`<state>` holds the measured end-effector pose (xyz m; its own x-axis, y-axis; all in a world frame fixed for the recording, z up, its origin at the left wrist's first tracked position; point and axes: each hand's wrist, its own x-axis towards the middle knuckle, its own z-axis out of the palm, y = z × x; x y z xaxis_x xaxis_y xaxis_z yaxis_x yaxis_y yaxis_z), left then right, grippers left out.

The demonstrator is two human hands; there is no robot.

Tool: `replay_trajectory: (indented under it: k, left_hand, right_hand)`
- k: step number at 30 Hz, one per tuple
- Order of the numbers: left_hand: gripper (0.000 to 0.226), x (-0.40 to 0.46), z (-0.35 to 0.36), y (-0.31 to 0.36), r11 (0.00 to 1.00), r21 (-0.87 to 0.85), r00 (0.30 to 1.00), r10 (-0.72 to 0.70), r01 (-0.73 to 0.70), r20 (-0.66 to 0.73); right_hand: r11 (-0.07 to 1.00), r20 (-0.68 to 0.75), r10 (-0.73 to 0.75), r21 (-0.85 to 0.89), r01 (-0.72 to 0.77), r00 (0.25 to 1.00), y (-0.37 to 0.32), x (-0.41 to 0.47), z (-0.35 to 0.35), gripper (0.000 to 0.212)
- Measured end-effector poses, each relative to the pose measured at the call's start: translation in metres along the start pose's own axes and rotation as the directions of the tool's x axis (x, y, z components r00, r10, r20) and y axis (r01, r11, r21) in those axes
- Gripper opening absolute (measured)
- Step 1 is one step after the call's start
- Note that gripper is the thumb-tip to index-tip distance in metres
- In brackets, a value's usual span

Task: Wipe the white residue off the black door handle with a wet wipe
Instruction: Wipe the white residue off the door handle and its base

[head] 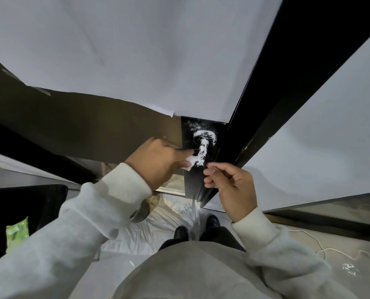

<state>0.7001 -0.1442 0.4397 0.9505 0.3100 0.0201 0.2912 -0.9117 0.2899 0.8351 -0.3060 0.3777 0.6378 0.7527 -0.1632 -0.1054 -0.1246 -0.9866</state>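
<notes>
Left hand (158, 160) pinches small white wet wipe (190, 161) onto residue-caked black metal door handle (203, 147); right hand (229, 186) alongside, loosely curled, empty. Barely begun, imo.

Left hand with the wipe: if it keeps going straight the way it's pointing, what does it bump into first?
Most likely the door handle. The left hand pinches the wet wipe and points right at the handle's white-smeared bar, with the wipe already at its edge. Depth is hard to judge, so contact may already be made.
</notes>
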Motion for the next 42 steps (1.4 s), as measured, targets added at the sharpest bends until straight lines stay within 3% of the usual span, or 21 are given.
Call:
replay_trajectory:
  k: [3, 6, 8, 10, 11, 13, 16, 17, 20, 23, 26, 27, 30, 31, 33, 36, 39, 42]
  left_hand:
    - [0.032, -0.02, -0.002, -0.013, 0.997, 0.042, 0.973, 0.069, -0.061, -0.221]
    - [0.016, -0.04, 0.007, -0.02, 0.994, 0.106, 0.899, 0.072, -0.029, -0.432]
    - [0.012, -0.052, 0.022, -0.005, 0.997, 0.059, 0.824, -0.008, 0.05, -0.567]
    - [0.012, -0.061, 0.041, 0.017, 0.976, -0.142, 0.742, -0.218, 0.165, -0.634]
    - [0.013, -0.064, 0.053, 0.027, 0.928, -0.302, 0.709, -0.362, 0.216, -0.606]
    - [0.016, -0.064, 0.069, 0.042, 0.71, -0.658, 0.657, -0.624, 0.25, -0.424]
    - [0.018, -0.059, 0.078, 0.054, 0.389, -0.905, 0.663, -0.725, 0.171, -0.187]
    - [0.024, -0.058, 0.077, 0.056, 0.337, -0.927, 0.688, -0.713, 0.162, -0.139]
    - [0.028, -0.059, 0.075, 0.057, 0.31, -0.934, 0.772, -0.632, 0.175, -0.064]
    - [0.025, -0.059, 0.077, 0.058, 0.176, -0.967, 0.762, -0.647, 0.182, 0.026]
    - [0.021, -0.055, 0.082, 0.058, 0.182, -0.972, 0.755, -0.656, 0.15, -0.007]
    - [0.025, -0.054, 0.084, 0.055, 0.133, -0.981, 0.751, -0.659, 0.144, 0.021]
    - [0.039, -0.053, 0.083, 0.046, -0.222, -0.957, 0.779, -0.56, 0.187, 0.282]
    - [0.034, -0.054, 0.082, 0.046, -0.25, -0.946, 0.797, -0.518, 0.206, 0.31]
    - [0.018, -0.055, 0.079, 0.047, -0.123, -0.971, 0.791, -0.564, 0.205, 0.238]
    - [0.012, -0.056, 0.069, 0.055, 0.187, -0.967, 0.73, -0.683, 0.175, 0.0]
    - [0.01, -0.055, 0.053, 0.064, 0.508, -0.848, 0.705, -0.656, 0.151, -0.268]
    - [0.008, -0.044, 0.041, 0.064, 0.616, -0.778, 0.671, -0.629, 0.123, -0.392]
  right_hand:
    - [1.0, -0.009, -0.002, -0.003, 0.002, 1.0, 0.001, -0.002, 0.0, 0.021]
    - [1.0, 0.003, 0.012, -0.016, -0.012, 1.0, 0.004, -0.007, 0.002, 0.022]
    - [0.999, 0.035, 0.026, -0.04, -0.025, 0.999, 0.007, -0.011, 0.003, 0.021]
    - [0.998, 0.1, 0.006, -0.069, 0.001, 0.995, 0.01, -0.015, 0.005, 0.02]
    - [0.997, 0.145, -0.008, -0.076, 0.019, 0.989, 0.012, -0.018, 0.007, 0.021]
    - [0.999, 0.212, 0.014, -0.051, -0.003, 0.977, 0.014, -0.022, 0.011, 0.032]
    - [0.998, 0.214, 0.048, -0.06, -0.036, 0.976, 0.015, -0.027, 0.018, 0.047]
    - [0.996, 0.212, 0.03, -0.09, -0.01, 0.977, 0.015, -0.027, 0.019, 0.044]
    - [0.986, 0.17, -0.044, -0.15, 0.07, 0.984, 0.015, -0.028, 0.015, 0.029]
    - [0.985, 0.139, -0.069, -0.145, 0.09, 0.988, 0.015, -0.028, 0.013, 0.021]
    - [0.989, 0.09, -0.084, -0.113, 0.094, 0.992, 0.007, -0.03, 0.013, 0.019]
    - [0.993, 0.094, -0.068, -0.089, 0.076, 0.993, 0.005, -0.03, 0.012, 0.019]
    - [0.998, 0.113, -0.038, -0.038, 0.043, 0.993, 0.0, -0.029, 0.009, 0.011]
    - [0.997, 0.109, -0.045, -0.052, 0.051, 0.993, 0.0, -0.028, 0.008, 0.009]
    - [0.994, 0.073, -0.05, -0.093, 0.057, 0.996, 0.0, -0.027, 0.007, 0.007]
    - [0.978, -0.05, -0.097, -0.192, 0.086, 0.994, -0.003, -0.028, 0.005, 0.005]
    - [0.879, -0.111, -0.338, -0.392, 0.272, 0.935, -0.015, -0.031, 0.007, 0.009]
    - [0.713, -0.119, -0.57, -0.564, 0.417, 0.813, -0.03, -0.027, 0.014, 0.018]
